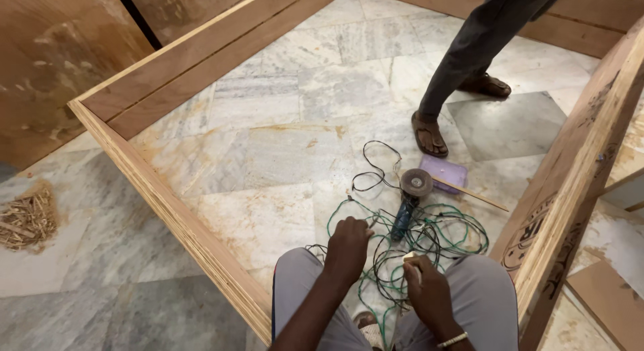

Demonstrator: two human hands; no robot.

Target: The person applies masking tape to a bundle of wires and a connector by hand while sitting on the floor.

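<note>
I squat inside a large plywood frame (168,197) on a marble floor. My left hand (347,247) is closed around a strand of the tangled green and black wires (429,237) lying between my knees. My right hand (427,290) grips a small pale object, with a bangle on the wrist. Just beyond the hands lies an angle grinder (410,197) with a blue body and a round grey disc, its black cord looping away.
Another person's legs in dark trousers and sandals (429,133) stand farther in the frame. A purple pad (444,171) and a thin wooden stick (469,193) lie by the grinder. Wood shavings (27,217) pile at left. Frame boards rise on the right.
</note>
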